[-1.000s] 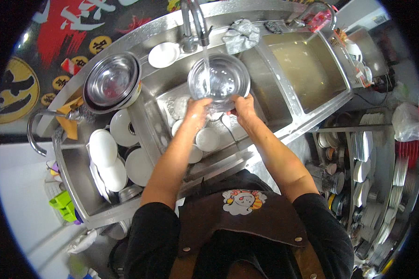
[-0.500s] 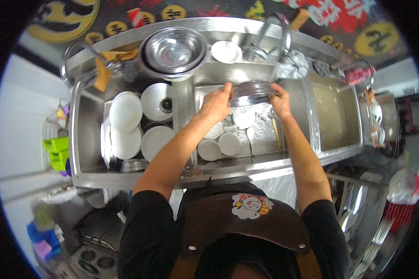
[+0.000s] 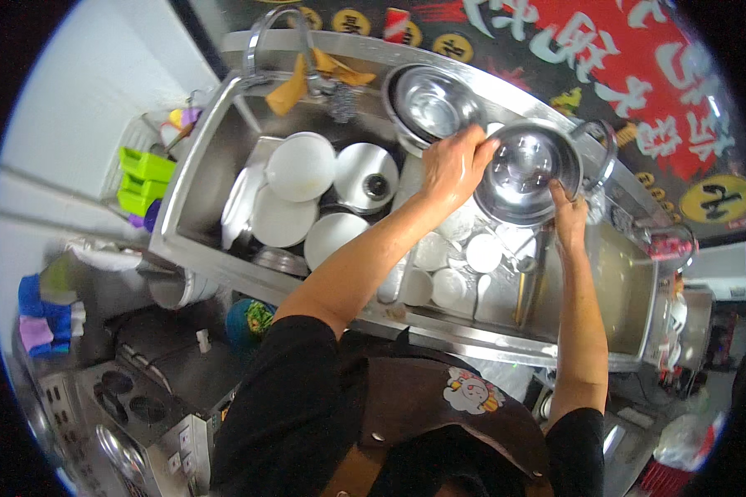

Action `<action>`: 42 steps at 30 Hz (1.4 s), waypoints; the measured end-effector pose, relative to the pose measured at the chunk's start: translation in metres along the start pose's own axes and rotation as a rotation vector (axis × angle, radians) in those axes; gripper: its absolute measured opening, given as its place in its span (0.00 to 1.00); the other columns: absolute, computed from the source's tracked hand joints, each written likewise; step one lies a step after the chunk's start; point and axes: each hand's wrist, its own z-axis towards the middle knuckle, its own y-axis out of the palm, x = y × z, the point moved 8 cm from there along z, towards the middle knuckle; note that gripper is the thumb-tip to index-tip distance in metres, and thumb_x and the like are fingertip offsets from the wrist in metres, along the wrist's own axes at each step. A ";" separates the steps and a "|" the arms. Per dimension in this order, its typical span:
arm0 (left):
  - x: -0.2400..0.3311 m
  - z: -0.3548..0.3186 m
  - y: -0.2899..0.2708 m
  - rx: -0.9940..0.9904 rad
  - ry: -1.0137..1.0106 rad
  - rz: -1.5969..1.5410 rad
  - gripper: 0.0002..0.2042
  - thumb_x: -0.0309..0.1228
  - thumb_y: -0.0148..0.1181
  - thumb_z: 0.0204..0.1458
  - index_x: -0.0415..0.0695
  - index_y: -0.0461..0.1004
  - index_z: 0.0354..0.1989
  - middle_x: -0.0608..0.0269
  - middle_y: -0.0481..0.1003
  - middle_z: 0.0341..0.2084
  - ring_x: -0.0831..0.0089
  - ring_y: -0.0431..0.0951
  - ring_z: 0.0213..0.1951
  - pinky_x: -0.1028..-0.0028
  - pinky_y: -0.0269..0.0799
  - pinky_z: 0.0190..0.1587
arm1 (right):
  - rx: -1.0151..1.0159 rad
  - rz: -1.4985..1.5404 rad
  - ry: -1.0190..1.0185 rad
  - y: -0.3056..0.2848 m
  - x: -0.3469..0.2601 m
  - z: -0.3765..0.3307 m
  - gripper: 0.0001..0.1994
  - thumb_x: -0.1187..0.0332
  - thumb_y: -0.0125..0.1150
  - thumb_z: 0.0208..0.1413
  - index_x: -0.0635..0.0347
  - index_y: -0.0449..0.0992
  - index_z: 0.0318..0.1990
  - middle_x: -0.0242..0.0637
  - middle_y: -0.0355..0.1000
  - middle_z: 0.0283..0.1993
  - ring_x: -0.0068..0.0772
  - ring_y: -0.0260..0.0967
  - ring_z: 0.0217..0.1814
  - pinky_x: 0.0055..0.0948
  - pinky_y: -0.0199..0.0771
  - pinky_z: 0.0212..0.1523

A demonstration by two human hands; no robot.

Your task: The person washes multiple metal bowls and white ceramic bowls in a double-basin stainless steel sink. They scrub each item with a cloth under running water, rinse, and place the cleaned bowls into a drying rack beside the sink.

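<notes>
A shiny steel bowl [image 3: 522,166] is held between my two hands, its inside facing up at me. My left hand [image 3: 457,170] grips the rim on the left, with the thumb over the edge. On the right side of the bowl, my right hand [image 3: 570,219] has its thumb on the rim and the other fingers mostly hidden. Just beyond my left hand stands a stack of steel bowls [image 3: 431,103] on the sink's back ledge. Below the held bowl, white bowls [image 3: 450,287] and a white spoon [image 3: 481,288] lie in the middle basin.
White plates [image 3: 283,217] and a lidded pot fill part of the left basin. Cloudy water [image 3: 622,286] stands in the right basin. A curved faucet [image 3: 601,149] rises behind the held bowl; another faucet [image 3: 253,62] with a yellow cloth [image 3: 288,89] is at the far left.
My view has turned, shifting the sinks in the picture. The steel bowl went from nearly edge-on over the middle basin to inside up, beside the bowl stack. Both hands still hold it.
</notes>
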 end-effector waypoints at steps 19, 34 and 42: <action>-0.134 -0.134 0.004 -0.305 -0.532 -0.537 0.07 0.29 0.57 0.56 0.37 0.75 0.36 0.64 0.74 0.22 0.81 0.74 0.22 0.79 0.70 0.25 | -0.048 -0.168 0.554 -0.115 0.118 -0.061 0.19 0.51 0.58 0.54 0.61 0.75 0.32 0.30 0.67 0.17 0.20 0.59 0.10 0.20 0.60 0.08; -0.144 -0.198 -0.067 -0.186 -0.451 -0.104 0.07 0.28 0.57 0.54 0.39 0.75 0.38 0.62 0.75 0.24 0.78 0.74 0.25 0.76 0.71 0.29 | -0.143 0.477 0.487 -0.060 0.213 -0.073 0.14 0.59 0.52 0.62 0.59 0.71 0.47 0.34 0.75 0.35 0.24 0.72 0.24 0.20 0.69 0.11; -0.188 -0.193 -0.217 -0.168 -0.481 0.839 0.09 0.26 0.56 0.47 0.45 0.76 0.37 0.55 0.76 0.35 0.55 0.78 0.37 0.61 0.73 0.39 | -0.090 0.698 0.829 0.027 0.230 -0.044 0.08 0.63 0.58 0.58 0.57 0.72 0.36 0.31 0.70 0.25 0.27 0.65 0.18 0.18 0.66 0.13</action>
